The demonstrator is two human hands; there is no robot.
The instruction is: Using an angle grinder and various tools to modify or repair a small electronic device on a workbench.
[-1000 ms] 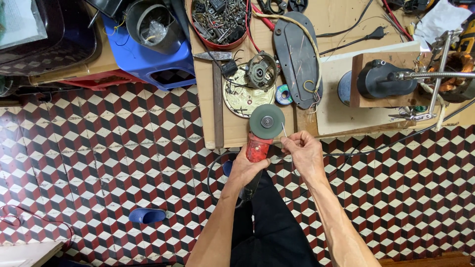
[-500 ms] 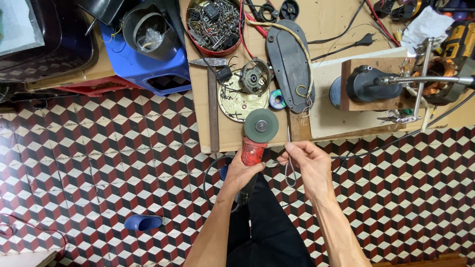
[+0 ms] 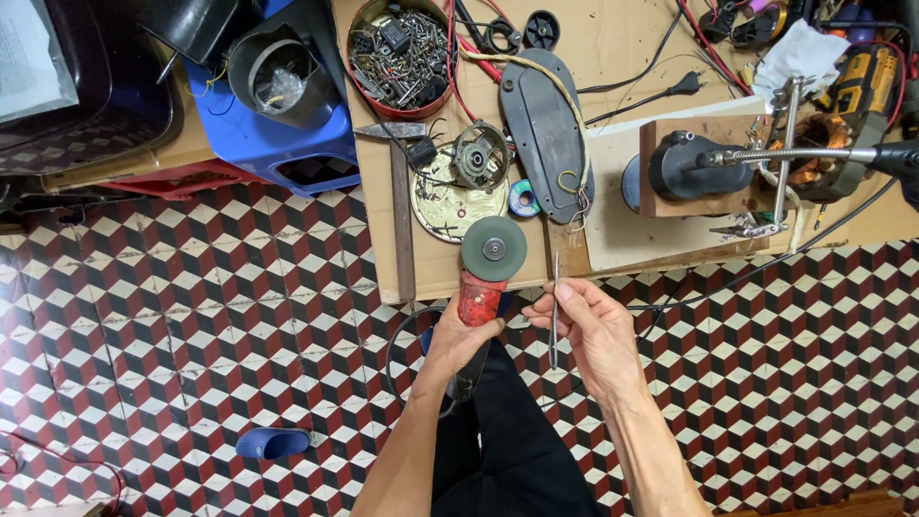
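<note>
From the head view, our left hand (image 3: 459, 335) stays closed around the red grinder (image 3: 483, 278) at the table's (image 3: 613, 38) near edge. Our right hand (image 3: 593, 330) now pinches the thin metal rod (image 3: 554, 306) upright, drawn slightly away from the grey disc (image 3: 494, 249).

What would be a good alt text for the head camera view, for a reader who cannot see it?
Seen from above, a person's left hand grips a red angle grinder with a grey disc, while the right hand holds a thin metal rod beside it. A cluttered wooden workbench stands over a checkered tile floor.
</note>
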